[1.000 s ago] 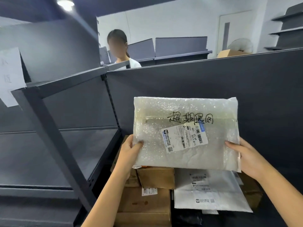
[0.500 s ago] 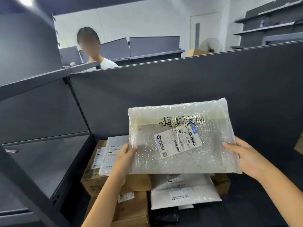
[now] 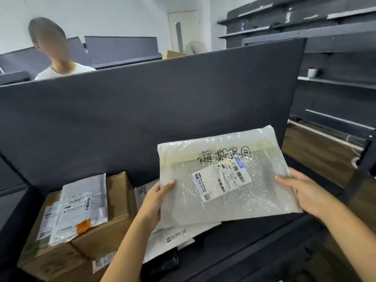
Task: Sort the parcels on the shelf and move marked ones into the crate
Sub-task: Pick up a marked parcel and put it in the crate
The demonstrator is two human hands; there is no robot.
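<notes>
I hold a flat bubble-wrap parcel (image 3: pixel 219 196) above the shelf; black handwriting and a white shipping label show on its face. My left hand (image 3: pixel 155 202) grips its left edge and my right hand (image 3: pixel 305 192) grips its right edge. It tilts slightly, right side higher. Below it on the shelf lie a white mailer bag (image 3: pixel 175 235) and a black bag (image 3: pixel 160 263). To the left stands a cardboard box (image 3: pixel 105 237) with a grey mailer (image 3: pixel 81 204) lying on top. No crate is in view.
A dark back panel (image 3: pixel 142 119) rises behind the shelf. A person in a white shirt (image 3: pixel 61 68) stands beyond it at the upper left. Dark shelving (image 3: pixel 335 82) lines the right wall, with wooden floor (image 3: pixel 317 151) below it.
The view has swung right and down. The parcel, held in both hands, has shifted right relative to the box stack and now tilts a little.
</notes>
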